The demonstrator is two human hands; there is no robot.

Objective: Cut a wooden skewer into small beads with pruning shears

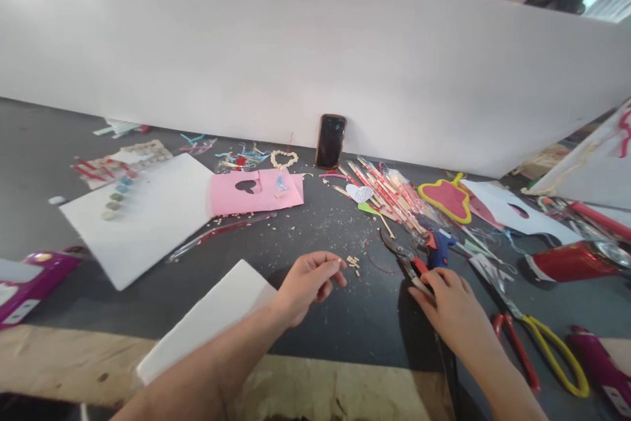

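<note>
My left hand is held over the dark table with thumb and forefinger pinched; what lies between them is too small to make out. Just right of its fingertips sits a small pile of short beige pieces. My right hand has its fingers on a flat, pale and red tool handle. Beyond that hand are dark curved cutter blades and a blue glue gun. A thin red loop rests left of the cutters. Tiny crumbs are scattered between my hands.
White foam pieces and a pink card are at left. A phone leans on the white board. Patterned sticks, a yellow-edged shape, yellow-handled scissors and a red can are at right.
</note>
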